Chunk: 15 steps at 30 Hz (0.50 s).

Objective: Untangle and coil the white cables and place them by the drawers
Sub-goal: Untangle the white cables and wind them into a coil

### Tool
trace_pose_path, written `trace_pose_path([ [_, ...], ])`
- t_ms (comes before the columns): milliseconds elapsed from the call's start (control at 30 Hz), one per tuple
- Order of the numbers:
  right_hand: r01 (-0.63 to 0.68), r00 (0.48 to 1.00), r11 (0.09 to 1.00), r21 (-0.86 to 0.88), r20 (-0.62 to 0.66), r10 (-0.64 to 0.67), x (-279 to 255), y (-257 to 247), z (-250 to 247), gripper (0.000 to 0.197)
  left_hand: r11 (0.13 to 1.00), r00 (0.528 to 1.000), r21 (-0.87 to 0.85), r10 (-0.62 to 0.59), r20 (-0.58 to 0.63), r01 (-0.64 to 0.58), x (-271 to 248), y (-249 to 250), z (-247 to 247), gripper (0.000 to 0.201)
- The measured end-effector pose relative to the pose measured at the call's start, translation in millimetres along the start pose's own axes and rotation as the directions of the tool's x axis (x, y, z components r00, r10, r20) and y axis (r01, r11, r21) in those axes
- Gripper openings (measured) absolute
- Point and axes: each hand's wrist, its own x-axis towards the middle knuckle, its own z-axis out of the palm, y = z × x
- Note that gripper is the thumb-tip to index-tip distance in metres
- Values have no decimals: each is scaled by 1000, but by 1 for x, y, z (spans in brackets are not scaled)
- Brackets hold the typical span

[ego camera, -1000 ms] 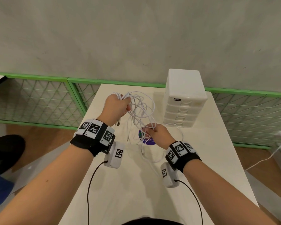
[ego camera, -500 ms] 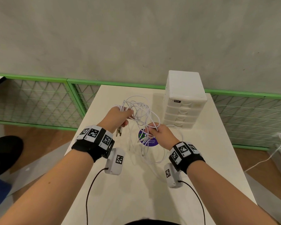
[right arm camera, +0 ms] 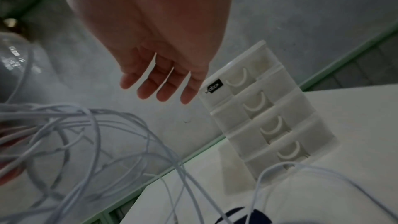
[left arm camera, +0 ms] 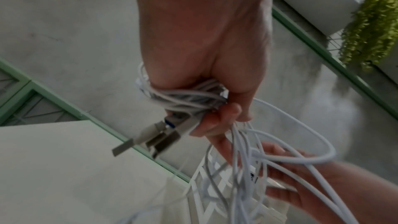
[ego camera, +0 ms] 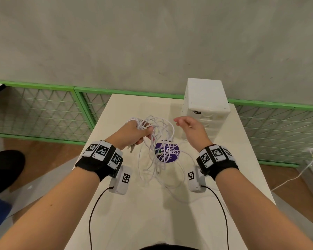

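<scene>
A tangle of white cables [ego camera: 159,139] hangs above the white table [ego camera: 152,213]. My left hand [ego camera: 134,131] grips a wound bundle of them [left arm camera: 189,98], and metal USB plugs [left arm camera: 150,140] stick out below the fist. Loose loops [right arm camera: 86,142] trail down onto the table. My right hand [ego camera: 190,126] is raised to the right of the tangle with its fingers [right arm camera: 163,88] extended and holds nothing. The white drawer unit [ego camera: 205,105] stands just behind that hand, at the table's far right.
A round purple sticker [ego camera: 167,153] lies on the table under the loops. A green mesh fence [ego camera: 43,112] runs behind the table, against a grey wall. Another white cable [ego camera: 296,175] crosses the floor at the right. A black and blue object [ego camera: 2,177] sits at the left.
My right hand has let go of the cable strand it pinched low over the sticker and has risen toward the drawers, fingers now spread. The left hand keeps gripping the bundle.
</scene>
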Motion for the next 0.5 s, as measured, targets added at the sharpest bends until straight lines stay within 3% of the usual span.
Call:
trace_pose_path([
  [67, 37, 999, 999, -18, 17, -36, 4, -4, 6, 16, 999, 1000, 33, 10, 24, -10, 1, 3, 3, 42],
  [200, -30, 991, 995, 100, 132, 16, 3, -7, 20, 12, 998, 1000, 61, 28, 8, -28, 2, 10, 8, 43],
  [333, -23, 963, 998, 65, 270, 4, -4, -13, 21, 16, 987, 998, 150, 60, -12, -58, 0, 12, 9, 53],
  [500, -71, 933, 991, 118, 358, 24, -12, -17, 27, 9, 982, 998, 181, 63, 2, -62, 0, 9, 14, 53],
])
